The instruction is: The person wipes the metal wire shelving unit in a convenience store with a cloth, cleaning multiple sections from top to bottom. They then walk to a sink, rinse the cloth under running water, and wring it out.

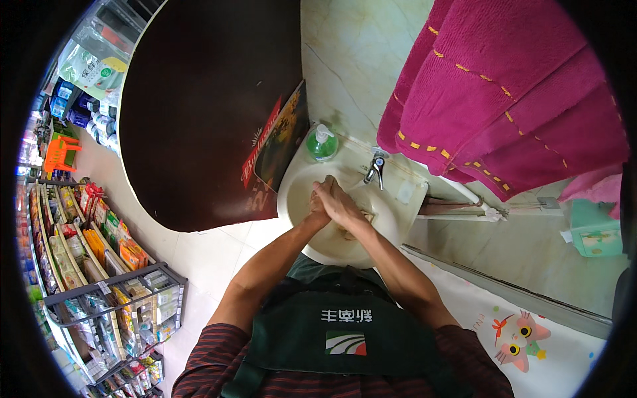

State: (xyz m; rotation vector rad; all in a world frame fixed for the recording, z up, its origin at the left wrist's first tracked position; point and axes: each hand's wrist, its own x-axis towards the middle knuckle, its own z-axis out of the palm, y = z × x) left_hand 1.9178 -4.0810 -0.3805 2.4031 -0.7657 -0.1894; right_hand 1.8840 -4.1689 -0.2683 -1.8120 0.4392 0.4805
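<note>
My left hand (317, 205) and my right hand (338, 201) are pressed together over a cream washbasin (318, 248), palm to palm, with fingers partly overlapping. Whether anything lies between the palms is hidden. Just right of them, a chrome faucet (375, 169) stands on the basin's back ledge; whether water runs is hard to tell. A pump bottle of green liquid soap (322, 144) sits at the ledge's back left corner. Something brownish shows in the bowl behind the wrist, too obscured to name.
A dark panel (209, 114) borders the basin on the left. Magenta towels (497, 89) hang at upper right above a white pipe (460, 191). A green tissue box (594, 229) is at far right. Shelves of packaged goods (114, 298) stand at left, a cat-printed white sheet (562, 348) at lower right.
</note>
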